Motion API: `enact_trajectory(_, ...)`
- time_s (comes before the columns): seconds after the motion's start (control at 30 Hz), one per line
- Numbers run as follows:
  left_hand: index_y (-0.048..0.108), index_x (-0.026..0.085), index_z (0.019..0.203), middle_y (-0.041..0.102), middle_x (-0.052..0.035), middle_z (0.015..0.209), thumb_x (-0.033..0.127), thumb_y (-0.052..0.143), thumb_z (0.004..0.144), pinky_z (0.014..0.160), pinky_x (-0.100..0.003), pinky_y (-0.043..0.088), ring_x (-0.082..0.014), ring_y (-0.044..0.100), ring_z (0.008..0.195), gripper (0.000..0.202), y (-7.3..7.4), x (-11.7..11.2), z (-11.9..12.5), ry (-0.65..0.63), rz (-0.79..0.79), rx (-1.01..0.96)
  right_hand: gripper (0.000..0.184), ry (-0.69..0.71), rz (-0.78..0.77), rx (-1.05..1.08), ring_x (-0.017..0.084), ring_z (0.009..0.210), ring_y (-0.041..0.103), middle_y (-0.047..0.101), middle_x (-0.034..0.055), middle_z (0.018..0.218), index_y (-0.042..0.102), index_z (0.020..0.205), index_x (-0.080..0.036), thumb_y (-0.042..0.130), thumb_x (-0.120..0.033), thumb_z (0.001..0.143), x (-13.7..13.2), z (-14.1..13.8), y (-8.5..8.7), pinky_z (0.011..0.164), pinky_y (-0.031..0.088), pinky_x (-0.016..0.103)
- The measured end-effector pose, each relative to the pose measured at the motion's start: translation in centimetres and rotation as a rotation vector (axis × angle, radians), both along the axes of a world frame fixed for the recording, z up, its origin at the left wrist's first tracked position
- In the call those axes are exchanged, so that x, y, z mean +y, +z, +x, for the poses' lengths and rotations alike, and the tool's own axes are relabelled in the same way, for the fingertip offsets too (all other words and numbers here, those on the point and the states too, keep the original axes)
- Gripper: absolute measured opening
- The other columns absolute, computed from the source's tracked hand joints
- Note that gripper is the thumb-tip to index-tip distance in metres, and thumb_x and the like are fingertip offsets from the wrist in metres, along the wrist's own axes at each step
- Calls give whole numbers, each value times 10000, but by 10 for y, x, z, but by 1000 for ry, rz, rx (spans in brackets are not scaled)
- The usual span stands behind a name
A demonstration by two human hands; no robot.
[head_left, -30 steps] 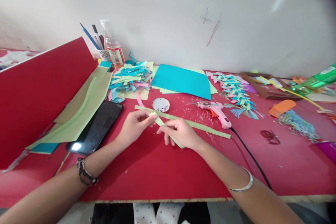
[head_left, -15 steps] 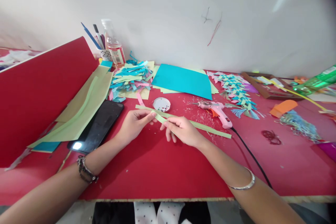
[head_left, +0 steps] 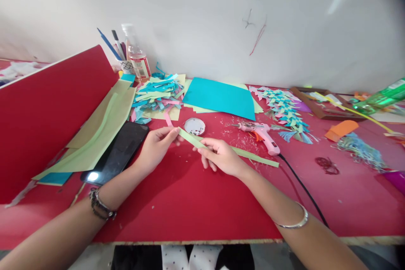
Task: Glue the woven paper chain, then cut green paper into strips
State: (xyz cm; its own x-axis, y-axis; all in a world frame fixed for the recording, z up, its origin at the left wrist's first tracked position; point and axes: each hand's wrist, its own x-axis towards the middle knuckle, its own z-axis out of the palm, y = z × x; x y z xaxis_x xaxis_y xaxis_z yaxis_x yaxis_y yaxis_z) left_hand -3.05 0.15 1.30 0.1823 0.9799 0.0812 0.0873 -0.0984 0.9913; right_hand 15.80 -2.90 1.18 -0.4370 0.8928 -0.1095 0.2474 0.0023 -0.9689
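Observation:
My left hand (head_left: 158, 147) pinches one end of a pale green paper strip (head_left: 191, 138) between thumb and fingers. Farther along the same strip, my right hand (head_left: 220, 157) is closed on it, so a short length stretches between both hands, above the red tabletop (head_left: 177, 202). Another length of pale green paper (head_left: 257, 157) comes out from behind the right hand and runs right; whether it joins the held strip I cannot tell. Just behind the hands lies a round white lid (head_left: 194, 125) with small dark bits in it.
A pink glue gun (head_left: 264, 137) with a black cord lies at right. Behind are a pile of cut strips (head_left: 160, 95), a blue sheet (head_left: 220, 98) and woven paper pieces (head_left: 280, 107). A phone (head_left: 118, 152) and green sheets (head_left: 104, 130) lie left, near a bottle (head_left: 139, 61).
My left hand has shifted slightly left and up, and more of the strip shows between the hands. The strip end that stuck out above the left hand no longer shows.

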Motion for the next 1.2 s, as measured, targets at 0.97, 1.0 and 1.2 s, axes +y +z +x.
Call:
enact_trajectory(0.97,566,177,575,473,15,555,347,514,781,519,-219,316,-95,386,530,273,4,13,-18,287,174,-18,351,-470,257,140,53,321,377,450,-61,384,472,611,-187,413,-441,845,6,11,3,361,301,189)
enact_trajectory(1.0,566,177,572,468,15,554,350,508,786,516,-219,315,-95,383,530,281,5,13,-19,288,185,-13,352,-458,269,120,53,318,375,448,-62,381,471,612,-188,408,-441,847,5,11,5,363,300,191)
enact_trajectory(1.2,604,216,901,545,8,728,341,475,811,646,-220,387,-128,498,694,200,21,17,-27,365,341,96,339,-356,437,-13,70,346,406,471,-49,398,483,616,-196,398,-419,856,0,29,33,389,315,206)
